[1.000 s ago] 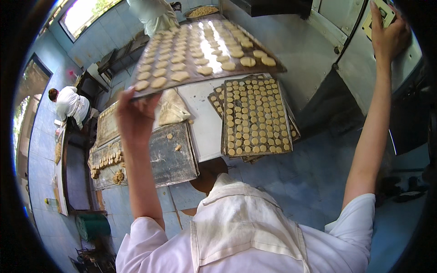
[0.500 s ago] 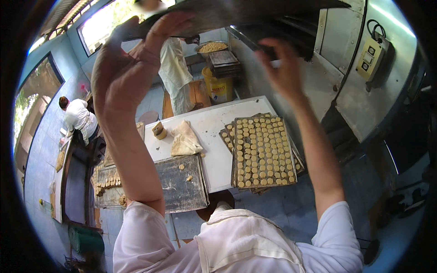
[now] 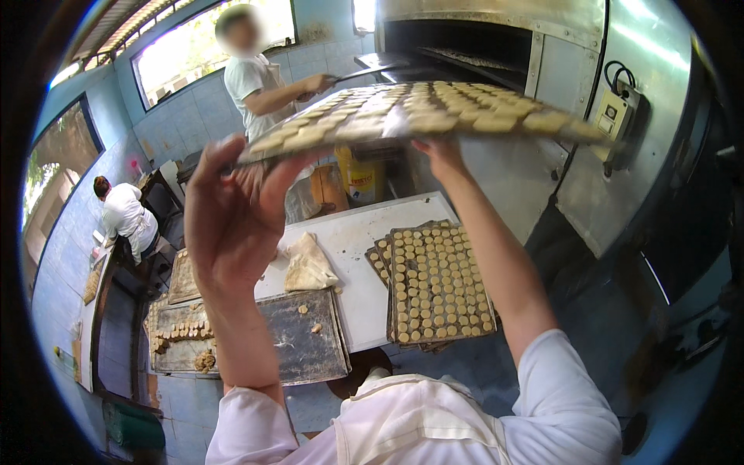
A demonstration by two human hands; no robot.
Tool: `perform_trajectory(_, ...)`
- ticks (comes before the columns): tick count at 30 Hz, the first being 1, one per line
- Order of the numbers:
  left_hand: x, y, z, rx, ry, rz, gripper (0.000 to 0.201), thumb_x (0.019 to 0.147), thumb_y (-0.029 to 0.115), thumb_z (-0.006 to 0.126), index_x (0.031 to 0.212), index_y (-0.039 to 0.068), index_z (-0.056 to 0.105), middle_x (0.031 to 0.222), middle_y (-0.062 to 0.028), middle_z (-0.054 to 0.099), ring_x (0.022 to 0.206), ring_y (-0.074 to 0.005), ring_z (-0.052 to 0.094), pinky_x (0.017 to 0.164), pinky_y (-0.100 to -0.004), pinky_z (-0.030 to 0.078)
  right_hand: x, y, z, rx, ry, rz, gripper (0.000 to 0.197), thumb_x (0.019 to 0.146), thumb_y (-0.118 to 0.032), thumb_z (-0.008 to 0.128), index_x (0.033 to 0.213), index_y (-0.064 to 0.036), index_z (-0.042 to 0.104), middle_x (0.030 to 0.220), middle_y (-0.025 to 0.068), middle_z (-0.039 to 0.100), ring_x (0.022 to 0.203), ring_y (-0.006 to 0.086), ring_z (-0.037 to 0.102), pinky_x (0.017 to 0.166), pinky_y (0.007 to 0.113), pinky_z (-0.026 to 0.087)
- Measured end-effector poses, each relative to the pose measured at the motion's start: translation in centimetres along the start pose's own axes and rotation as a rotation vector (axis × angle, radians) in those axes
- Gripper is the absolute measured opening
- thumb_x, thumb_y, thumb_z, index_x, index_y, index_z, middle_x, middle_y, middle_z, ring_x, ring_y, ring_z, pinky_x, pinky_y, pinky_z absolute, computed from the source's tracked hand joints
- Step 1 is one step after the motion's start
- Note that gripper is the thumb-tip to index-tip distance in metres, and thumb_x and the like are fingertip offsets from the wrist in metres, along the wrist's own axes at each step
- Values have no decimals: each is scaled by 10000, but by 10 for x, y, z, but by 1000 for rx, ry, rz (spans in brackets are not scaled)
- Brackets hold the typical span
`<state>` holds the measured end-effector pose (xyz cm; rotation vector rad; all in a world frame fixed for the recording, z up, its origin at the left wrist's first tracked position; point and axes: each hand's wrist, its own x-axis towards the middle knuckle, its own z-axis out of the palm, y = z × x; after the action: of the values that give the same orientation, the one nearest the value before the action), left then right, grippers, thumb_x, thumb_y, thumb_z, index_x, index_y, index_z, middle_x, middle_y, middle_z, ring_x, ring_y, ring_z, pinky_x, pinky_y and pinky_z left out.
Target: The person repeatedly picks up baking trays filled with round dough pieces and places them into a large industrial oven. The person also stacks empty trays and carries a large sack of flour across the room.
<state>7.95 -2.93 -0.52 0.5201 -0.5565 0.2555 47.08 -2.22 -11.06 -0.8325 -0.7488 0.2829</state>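
Observation:
A dark baking tray (image 3: 465, 135) covered with rows of pale round cookies is held up high in front of me, tilted so its top shows. My left hand (image 3: 239, 203) grips its left edge, palm raised and fingers partly hidden at the rim. Beneath the tray, my right hand (image 3: 443, 156) holds it from below, its fingertips partly hidden. On the white table (image 3: 370, 311) below lies a stack of trays (image 3: 443, 285) with cookies on top. A crumpled beige cloth (image 3: 308, 263) and a dark, nearly bare tray (image 3: 304, 335) lie to its left.
Beyond the raised tray is an open oven (image 3: 457, 48), where a co-worker (image 3: 252, 93) holds a long handle. A yellow bucket (image 3: 360, 177) stands behind the table. Another person (image 3: 130, 217) works far left. A socket box (image 3: 612, 116) is mounted at right.
The raised tray has come down and tipped, so its cookies now show. My right hand has moved under it. The co-worker, mostly hidden before, is now visible at the oven.

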Motion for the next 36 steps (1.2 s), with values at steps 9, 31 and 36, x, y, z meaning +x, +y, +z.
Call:
perform_trajectory(9, -54, -13, -89, 431, 213, 408, 579, 910, 122, 536, 1428, -108, 420, 1398, -276, 565, 1192, -365, 648, 921, -508, 629, -6, -149, -89, -811, -49, -330, 411, 887, -183, 790, 1201, -21, 578, 864, 46, 733, 669, 106, 639, 639, 245, 517)
perform_trajectory(31, 220, -21, -238, 455, 201, 391, 429, 956, 47, 525, 1365, -49, 441, 1312, -216, 600, 1178, -333, 641, 1050, -516, 559, -151, -236, -96, -1200, -145, -228, 282, 949, -190, 746, 1125, 0, 635, 669, 22, 588, 614, 65, 511, 576, 274, 432)
perform_trajectory(36, 253, -4, -311, 347, 303, 398, 447, 993, 113, 559, 1409, 34, 418, 1268, -168, 608, 1086, -285, 669, 865, -429, 635, -189, -234, -109, -1339, -280, 64, 344, 924, -190, 762, 1171, 13, 633, 722, 70, 654, 638, 121, 624, 607, 306, 492)
